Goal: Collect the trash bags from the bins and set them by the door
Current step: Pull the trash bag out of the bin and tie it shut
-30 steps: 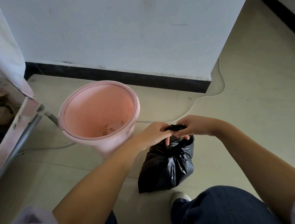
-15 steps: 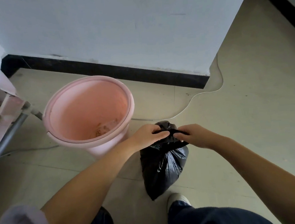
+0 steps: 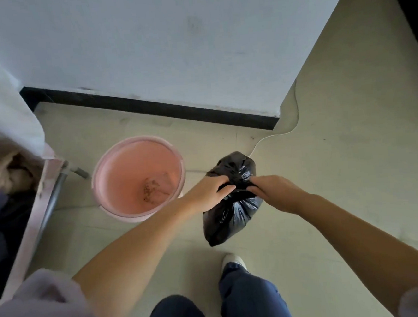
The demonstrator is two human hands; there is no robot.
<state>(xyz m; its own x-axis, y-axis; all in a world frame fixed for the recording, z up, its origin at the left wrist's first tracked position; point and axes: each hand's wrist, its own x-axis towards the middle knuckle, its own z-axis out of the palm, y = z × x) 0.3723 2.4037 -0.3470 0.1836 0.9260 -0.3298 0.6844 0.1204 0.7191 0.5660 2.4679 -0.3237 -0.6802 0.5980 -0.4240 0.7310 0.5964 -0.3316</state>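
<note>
A small black trash bag hangs above the floor tiles, right of a round pink bin. My left hand grips the gathered neck of the bag from the left. My right hand pinches the same neck from the right. The loose top of the bag bunches up beyond my fingers. The bin has no liner, and brown crumbs lie on its bottom.
A white wall with a black skirting runs behind the bin and ends at a corner on the right. A thin white cable snakes round that corner. A pink bed frame with bedding stands on the left. My shoe is under the bag.
The view has risen, so bin and bag look farther away. My hands have kept their hold on the bag's neck, and more of its top shows beyond them.
</note>
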